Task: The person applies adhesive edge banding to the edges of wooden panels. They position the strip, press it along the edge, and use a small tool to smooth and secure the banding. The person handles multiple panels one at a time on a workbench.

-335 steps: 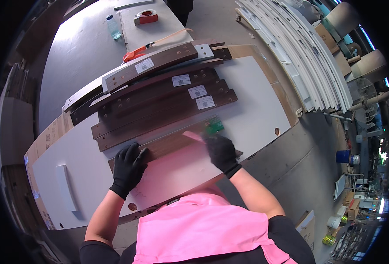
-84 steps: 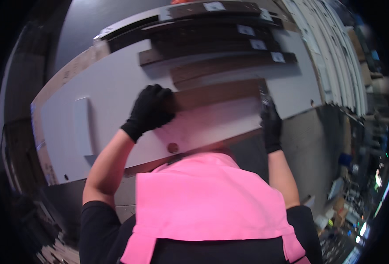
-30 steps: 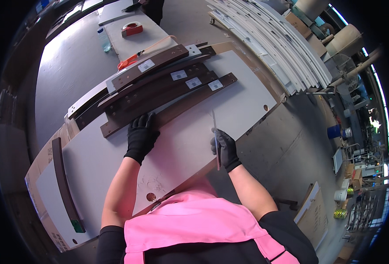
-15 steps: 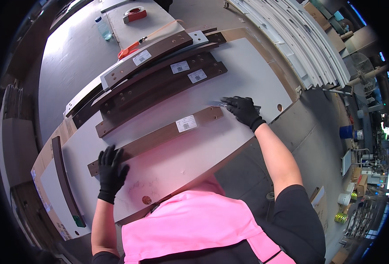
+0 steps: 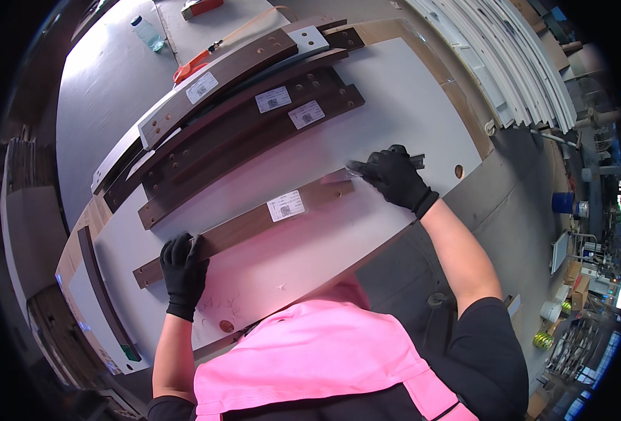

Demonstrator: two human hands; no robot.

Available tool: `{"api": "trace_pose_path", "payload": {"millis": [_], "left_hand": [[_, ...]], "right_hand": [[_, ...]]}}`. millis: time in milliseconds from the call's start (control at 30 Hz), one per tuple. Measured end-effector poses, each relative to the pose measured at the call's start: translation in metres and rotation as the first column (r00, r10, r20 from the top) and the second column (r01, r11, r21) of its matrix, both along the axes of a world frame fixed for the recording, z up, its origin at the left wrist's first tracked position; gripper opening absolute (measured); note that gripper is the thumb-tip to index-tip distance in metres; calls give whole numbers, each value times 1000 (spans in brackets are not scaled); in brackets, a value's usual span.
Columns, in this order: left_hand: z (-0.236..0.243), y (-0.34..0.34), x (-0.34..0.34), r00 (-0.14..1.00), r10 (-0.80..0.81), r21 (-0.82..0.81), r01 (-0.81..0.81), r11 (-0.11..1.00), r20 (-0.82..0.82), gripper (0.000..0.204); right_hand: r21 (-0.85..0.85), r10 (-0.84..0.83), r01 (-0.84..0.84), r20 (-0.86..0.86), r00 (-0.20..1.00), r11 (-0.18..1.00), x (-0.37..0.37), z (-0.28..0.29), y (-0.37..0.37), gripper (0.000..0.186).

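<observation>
A brown bar (image 5: 244, 226) with holes at its ends and a white label lies across the white board (image 5: 289, 270) in front of me. My left hand (image 5: 184, 270), black-gloved, closes round the bar near its left end. In my right hand (image 5: 392, 175), also gloved, is a dark-handled tool (image 5: 417, 162) with a thin, flat blade. The blade lies at the bar's right end; its exact shape is blurred and partly hidden by my fingers.
Several labelled dark bars (image 5: 254, 112) are stacked beyond the bar. A narrow dark strip (image 5: 103, 291) lies at the left. Farther off are a water bottle (image 5: 148, 34), an orange-handled tool (image 5: 192, 67) and a red tape dispenser (image 5: 202, 8). Long white profiles (image 5: 496, 63) stand at the upper right.
My left hand's spread fingers have closed over the bar. My right hand has turned slightly, and the tool's handle end shows more. The view has shifted a little.
</observation>
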State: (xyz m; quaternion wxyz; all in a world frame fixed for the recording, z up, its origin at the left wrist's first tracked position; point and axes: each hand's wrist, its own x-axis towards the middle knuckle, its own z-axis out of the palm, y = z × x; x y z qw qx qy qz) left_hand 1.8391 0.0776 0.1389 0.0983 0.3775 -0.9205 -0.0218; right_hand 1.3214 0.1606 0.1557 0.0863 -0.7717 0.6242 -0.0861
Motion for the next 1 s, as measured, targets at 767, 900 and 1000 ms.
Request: {"api": "trace_pose_path", "payload": {"millis": [767, 900, 1000], "left_hand": [[-5, 12, -15, 986, -9, -85, -5, 996, -164, 64], [-10, 26, -50, 977, 18, -45, -28, 999, -214, 60], [-2, 27, -37, 962, 51, 102, -25, 994, -267, 64]], "right_hand": [[-198, -267, 262, -1, 964, 945, 183, -11, 19, 41], [-206, -165, 153, -46, 985, 966, 226, -10, 7, 42], [-184, -228, 212, -68, 971, 960, 215, -2, 4, 24]]}}
